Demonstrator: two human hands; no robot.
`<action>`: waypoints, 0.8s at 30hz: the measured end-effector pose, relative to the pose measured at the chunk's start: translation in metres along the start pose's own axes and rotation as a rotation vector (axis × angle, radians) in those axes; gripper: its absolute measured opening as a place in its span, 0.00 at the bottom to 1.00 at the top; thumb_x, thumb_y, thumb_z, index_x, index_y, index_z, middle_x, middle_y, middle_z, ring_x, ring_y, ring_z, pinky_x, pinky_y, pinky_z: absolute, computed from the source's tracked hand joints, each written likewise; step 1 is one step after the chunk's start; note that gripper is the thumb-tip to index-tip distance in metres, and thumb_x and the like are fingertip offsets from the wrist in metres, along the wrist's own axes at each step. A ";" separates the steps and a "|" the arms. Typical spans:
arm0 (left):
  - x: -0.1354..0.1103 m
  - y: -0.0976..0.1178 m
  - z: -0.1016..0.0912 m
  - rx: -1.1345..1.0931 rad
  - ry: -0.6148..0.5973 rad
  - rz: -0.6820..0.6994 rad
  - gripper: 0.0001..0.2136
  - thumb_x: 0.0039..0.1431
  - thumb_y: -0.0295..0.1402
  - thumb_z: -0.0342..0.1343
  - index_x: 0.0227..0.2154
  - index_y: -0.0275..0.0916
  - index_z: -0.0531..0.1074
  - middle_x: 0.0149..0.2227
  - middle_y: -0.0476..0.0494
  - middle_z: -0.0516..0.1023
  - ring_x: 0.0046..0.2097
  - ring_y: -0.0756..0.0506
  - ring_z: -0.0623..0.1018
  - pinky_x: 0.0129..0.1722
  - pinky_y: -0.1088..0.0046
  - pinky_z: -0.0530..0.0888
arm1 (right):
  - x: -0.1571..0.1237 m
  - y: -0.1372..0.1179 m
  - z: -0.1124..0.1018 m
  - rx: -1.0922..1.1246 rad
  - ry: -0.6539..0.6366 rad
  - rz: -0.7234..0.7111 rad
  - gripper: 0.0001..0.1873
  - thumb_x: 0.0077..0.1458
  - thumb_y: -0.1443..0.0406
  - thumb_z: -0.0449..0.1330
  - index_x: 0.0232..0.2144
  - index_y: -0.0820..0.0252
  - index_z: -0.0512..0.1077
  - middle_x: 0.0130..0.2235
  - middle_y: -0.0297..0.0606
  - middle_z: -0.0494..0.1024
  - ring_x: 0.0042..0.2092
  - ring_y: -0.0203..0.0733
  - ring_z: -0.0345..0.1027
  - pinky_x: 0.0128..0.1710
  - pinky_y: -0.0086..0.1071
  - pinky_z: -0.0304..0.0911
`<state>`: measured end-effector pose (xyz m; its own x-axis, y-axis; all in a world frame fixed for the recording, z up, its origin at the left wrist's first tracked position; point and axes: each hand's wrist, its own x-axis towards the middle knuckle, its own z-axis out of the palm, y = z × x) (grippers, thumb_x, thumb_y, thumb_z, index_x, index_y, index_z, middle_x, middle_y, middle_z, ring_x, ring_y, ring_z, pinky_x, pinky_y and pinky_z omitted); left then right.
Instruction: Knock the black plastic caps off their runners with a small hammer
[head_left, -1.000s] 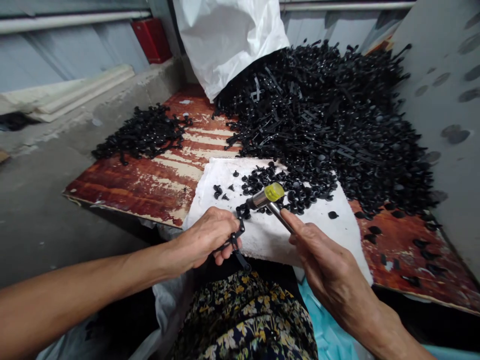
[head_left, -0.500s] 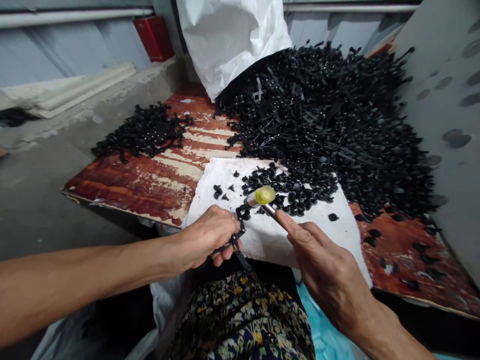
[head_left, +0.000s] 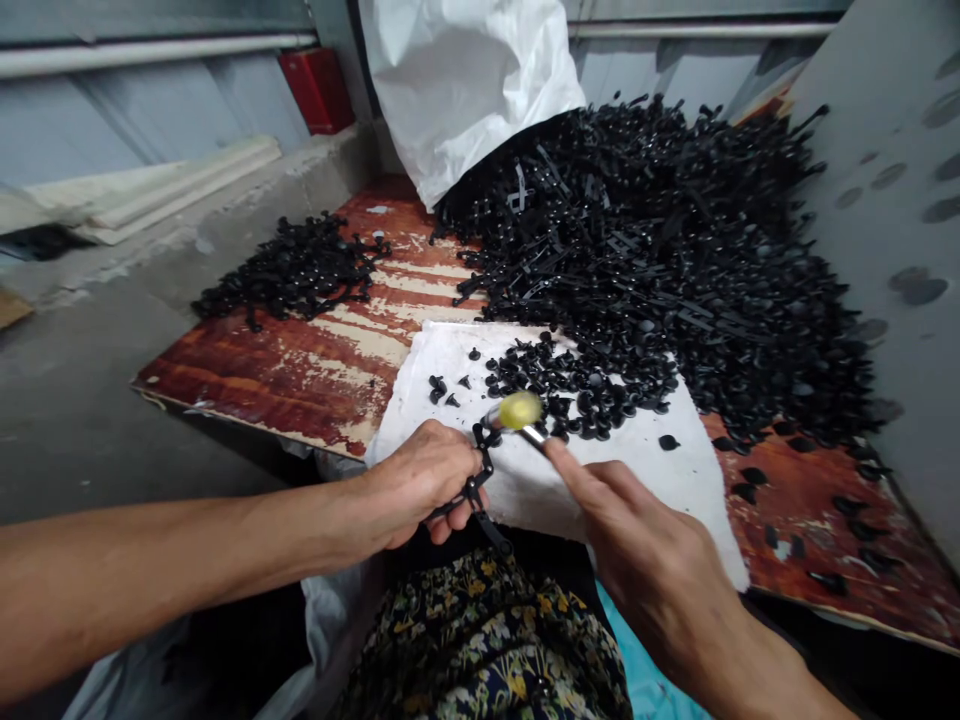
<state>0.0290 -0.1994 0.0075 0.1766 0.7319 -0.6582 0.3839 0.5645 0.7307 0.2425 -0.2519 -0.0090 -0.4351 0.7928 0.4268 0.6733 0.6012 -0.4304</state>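
Observation:
My left hand (head_left: 431, 475) is closed around a jointed black plastic linkage (head_left: 480, 480), whose links stick out past the fingers over the cloth's near edge. In my right hand (head_left: 637, 520) is a small mallet (head_left: 520, 410) with a metal head and a yellow face, blurred by motion. Its head is beside the upper end of the linkage; whether they touch I cannot tell. Just beyond, many small black plastic pegs with round heads (head_left: 592, 390) lie on a white cloth (head_left: 427, 370).
A large heap of black plastic parts (head_left: 675, 240) covers the right rear of the worn red-brown board (head_left: 247, 375). A smaller black pile (head_left: 296, 265) lies at the left. A white sack (head_left: 472, 90) hangs over the back, and a grey panel (head_left: 892, 220) stands at right.
The mallet head has moved slightly left and down, closer to the linkage's upper end. My left hand keeps its hold on the linkage. The view has shifted slightly.

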 end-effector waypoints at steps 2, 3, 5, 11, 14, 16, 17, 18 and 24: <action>-0.001 -0.003 -0.001 -0.008 -0.005 0.025 0.09 0.49 0.32 0.49 0.18 0.36 0.68 0.14 0.48 0.68 0.13 0.52 0.64 0.11 0.78 0.56 | 0.000 -0.002 -0.002 -0.025 -0.039 -0.004 0.39 0.58 0.79 0.46 0.68 0.48 0.48 0.34 0.39 0.73 0.27 0.38 0.70 0.23 0.29 0.69; -0.001 -0.004 -0.002 -0.013 -0.017 0.042 0.09 0.49 0.32 0.50 0.18 0.36 0.69 0.15 0.47 0.69 0.14 0.52 0.64 0.12 0.78 0.56 | 0.000 -0.003 -0.004 -0.008 -0.004 0.006 0.39 0.59 0.79 0.47 0.68 0.48 0.48 0.35 0.40 0.73 0.29 0.38 0.71 0.24 0.29 0.69; -0.001 -0.006 -0.003 -0.022 -0.037 0.062 0.09 0.48 0.33 0.50 0.19 0.36 0.69 0.17 0.46 0.71 0.15 0.52 0.66 0.12 0.78 0.56 | 0.000 -0.007 -0.007 0.018 0.123 0.035 0.39 0.59 0.79 0.48 0.68 0.48 0.48 0.40 0.42 0.74 0.35 0.39 0.73 0.29 0.29 0.70; 0.001 -0.006 0.000 0.024 -0.007 0.025 0.09 0.48 0.34 0.50 0.17 0.37 0.68 0.14 0.48 0.68 0.13 0.53 0.63 0.12 0.78 0.56 | -0.004 -0.003 0.000 -0.047 -0.036 0.025 0.37 0.59 0.77 0.46 0.68 0.49 0.51 0.32 0.37 0.73 0.24 0.37 0.68 0.21 0.26 0.67; 0.003 -0.008 -0.002 0.045 -0.031 0.033 0.10 0.50 0.35 0.49 0.19 0.37 0.69 0.14 0.49 0.67 0.13 0.53 0.63 0.12 0.78 0.55 | -0.009 0.000 0.005 0.015 0.060 0.073 0.37 0.59 0.77 0.48 0.68 0.50 0.50 0.37 0.40 0.74 0.29 0.38 0.71 0.26 0.28 0.70; 0.004 -0.010 -0.005 0.053 -0.050 0.048 0.11 0.51 0.37 0.50 0.21 0.37 0.69 0.17 0.49 0.70 0.14 0.53 0.63 0.12 0.79 0.55 | -0.010 0.001 0.006 -0.005 0.019 0.061 0.35 0.58 0.77 0.48 0.66 0.52 0.55 0.34 0.39 0.74 0.25 0.37 0.69 0.23 0.27 0.68; 0.004 -0.011 -0.007 0.059 -0.053 0.052 0.11 0.52 0.38 0.50 0.22 0.37 0.69 0.19 0.48 0.72 0.14 0.54 0.62 0.12 0.79 0.54 | -0.009 0.000 0.005 -0.006 -0.018 0.057 0.33 0.58 0.77 0.47 0.64 0.54 0.59 0.32 0.38 0.73 0.23 0.36 0.67 0.21 0.27 0.67; 0.004 -0.010 -0.008 0.069 -0.054 0.052 0.11 0.53 0.39 0.50 0.22 0.37 0.68 0.21 0.48 0.73 0.14 0.55 0.62 0.12 0.79 0.53 | -0.007 0.000 0.004 0.012 -0.028 0.065 0.32 0.58 0.77 0.47 0.63 0.55 0.61 0.31 0.37 0.73 0.23 0.36 0.67 0.22 0.27 0.67; -0.007 0.008 -0.010 0.347 -0.206 0.236 0.11 0.57 0.35 0.47 0.21 0.38 0.65 0.21 0.50 0.72 0.17 0.55 0.62 0.17 0.79 0.56 | 0.025 -0.003 0.000 0.333 0.084 0.347 0.17 0.61 0.66 0.54 0.52 0.59 0.70 0.40 0.41 0.78 0.38 0.42 0.73 0.40 0.34 0.69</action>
<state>0.0219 -0.1963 0.0197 0.4588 0.7139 -0.5289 0.5855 0.2049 0.7844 0.2294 -0.2345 0.0027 -0.1603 0.9495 0.2696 0.5360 0.3132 -0.7840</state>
